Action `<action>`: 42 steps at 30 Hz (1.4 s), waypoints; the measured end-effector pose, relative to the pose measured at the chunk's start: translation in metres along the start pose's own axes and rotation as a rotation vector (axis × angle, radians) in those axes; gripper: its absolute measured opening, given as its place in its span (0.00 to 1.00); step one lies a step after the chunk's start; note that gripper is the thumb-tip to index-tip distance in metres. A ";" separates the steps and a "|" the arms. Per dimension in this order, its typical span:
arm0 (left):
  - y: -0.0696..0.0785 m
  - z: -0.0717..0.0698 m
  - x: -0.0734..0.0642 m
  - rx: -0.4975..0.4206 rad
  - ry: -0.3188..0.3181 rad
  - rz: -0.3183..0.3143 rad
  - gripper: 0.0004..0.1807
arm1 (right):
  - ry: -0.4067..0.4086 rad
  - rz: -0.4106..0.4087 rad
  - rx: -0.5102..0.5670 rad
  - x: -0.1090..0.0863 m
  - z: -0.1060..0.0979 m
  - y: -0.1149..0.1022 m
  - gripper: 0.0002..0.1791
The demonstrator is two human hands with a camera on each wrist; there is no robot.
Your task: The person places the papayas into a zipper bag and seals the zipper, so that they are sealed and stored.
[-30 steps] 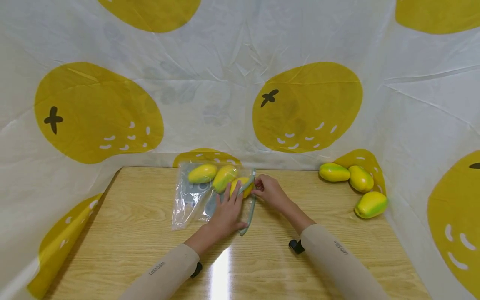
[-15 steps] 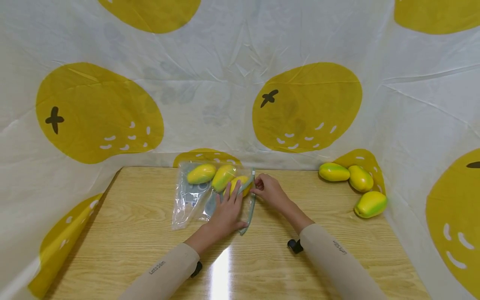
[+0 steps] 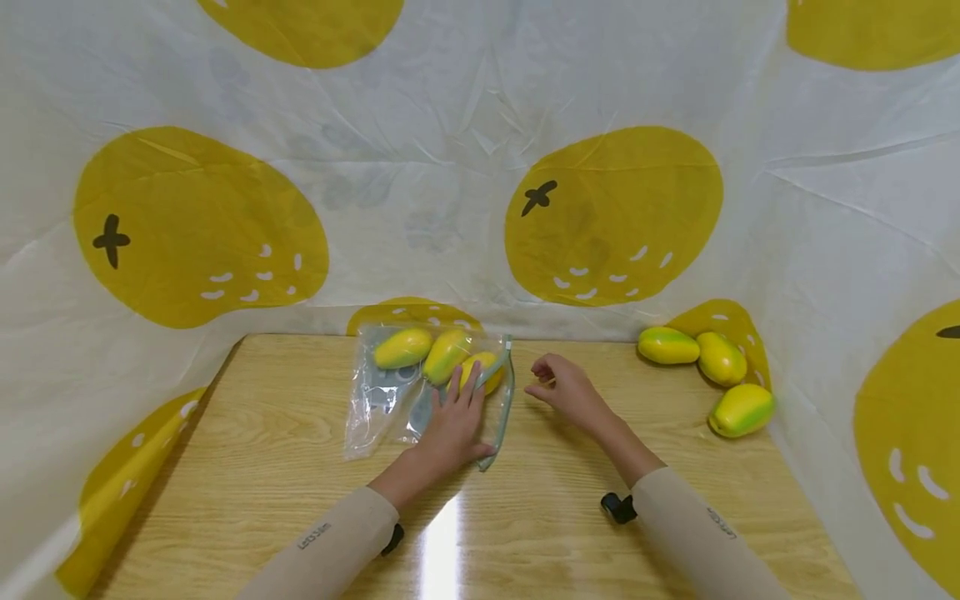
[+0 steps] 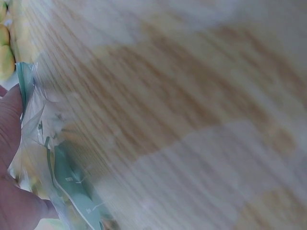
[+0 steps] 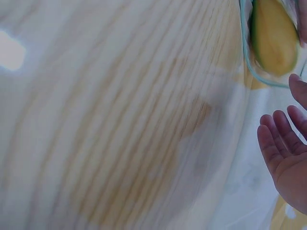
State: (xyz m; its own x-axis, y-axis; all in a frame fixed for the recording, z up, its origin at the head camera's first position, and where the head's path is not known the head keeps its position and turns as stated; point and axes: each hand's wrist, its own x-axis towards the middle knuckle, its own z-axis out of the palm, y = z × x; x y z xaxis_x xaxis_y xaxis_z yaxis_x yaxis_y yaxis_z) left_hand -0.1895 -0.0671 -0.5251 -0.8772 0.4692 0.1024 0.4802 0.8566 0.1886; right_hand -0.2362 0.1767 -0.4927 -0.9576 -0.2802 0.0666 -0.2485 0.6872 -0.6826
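A clear zip bag (image 3: pixel 362 421) with a grey-green edge lies flat near the back of the table. Inside it are three yellow-green mangoes, one at the left (image 3: pixel 402 348), one in the middle (image 3: pixel 446 357) and one by the bag's mouth (image 3: pixel 489 363). My left hand (image 3: pixel 450 425) rests on the bag with fingers spread over the mango by the mouth, thumb at the zip edge. Just right of the mouth, my right hand (image 3: pixel 572 398) hovers with loosely bent fingers, holding nothing. In the right wrist view, a gap shows between the right hand (image 5: pixel 288 148) and the bag's edge.
Three more mangoes sit at the table's back right: one at the left (image 3: pixel 667 345), one beside it (image 3: pixel 722 358) and one in front (image 3: pixel 741 411). A white cloth (image 3: pixel 420 208) with yellow fruit prints hangs behind and on both sides of the wooden table (image 3: pixel 277 500).
My right hand has let go of the bag's zip edge and moved a little to the right. The left hand and the mangoes have stayed in place.
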 end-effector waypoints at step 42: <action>-0.001 0.001 -0.001 -0.039 0.003 0.005 0.67 | 0.130 0.104 -0.306 -0.130 -0.174 0.112 0.36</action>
State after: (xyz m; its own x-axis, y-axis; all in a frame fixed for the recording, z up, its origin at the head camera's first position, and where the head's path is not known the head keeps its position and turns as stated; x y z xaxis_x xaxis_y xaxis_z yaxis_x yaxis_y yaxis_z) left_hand -0.1893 -0.0684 -0.5268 -0.8748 0.4726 0.1067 0.4842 0.8452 0.2261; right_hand -0.1645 0.4062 -0.4511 -0.9857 -0.1239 0.1144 -0.1622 0.8824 -0.4417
